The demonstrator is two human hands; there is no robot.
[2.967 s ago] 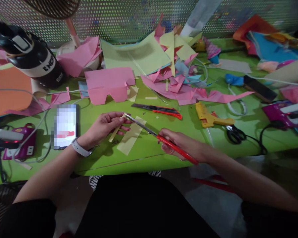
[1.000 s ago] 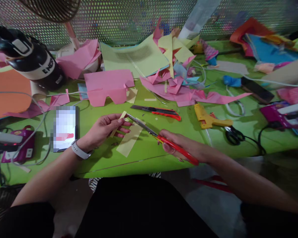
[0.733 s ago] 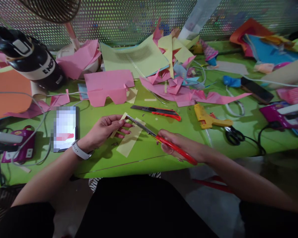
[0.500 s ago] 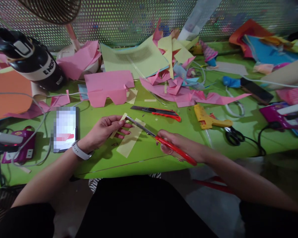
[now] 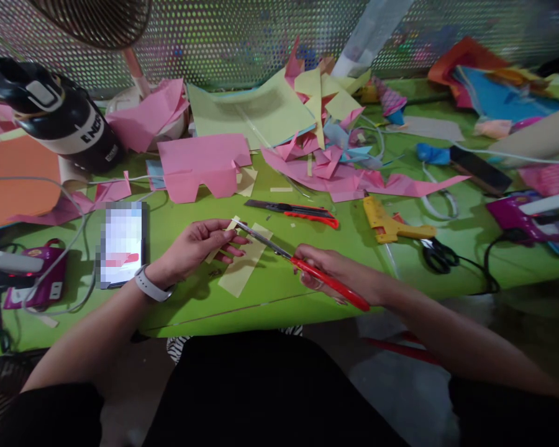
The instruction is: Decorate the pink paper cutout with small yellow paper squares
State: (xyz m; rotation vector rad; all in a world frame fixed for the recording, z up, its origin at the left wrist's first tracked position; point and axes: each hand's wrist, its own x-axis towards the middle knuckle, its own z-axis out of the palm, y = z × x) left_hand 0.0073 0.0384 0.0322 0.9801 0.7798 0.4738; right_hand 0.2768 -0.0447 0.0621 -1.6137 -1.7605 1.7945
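Yellow, thin and probably easily bent: pinching a narrow paper strip (image 5: 211, 255) in the left hand (image 5: 200, 242), between thumb and fingers, above the green table (image 5: 190, 318). Clasping scissors (image 5: 308, 269) in the right hand (image 5: 331, 261), tips at the strip's upper end; cannot tell blades parted from closed. Risks nicking a fingertip from cutting so near, cutting crooked from any flexing, or brushing the utility knife (image 5: 294, 211) just beyond.

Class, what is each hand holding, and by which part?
The right hand grips red-handled scissors by the handles; the left hand pinches a narrow yellow paper strip near its far end.
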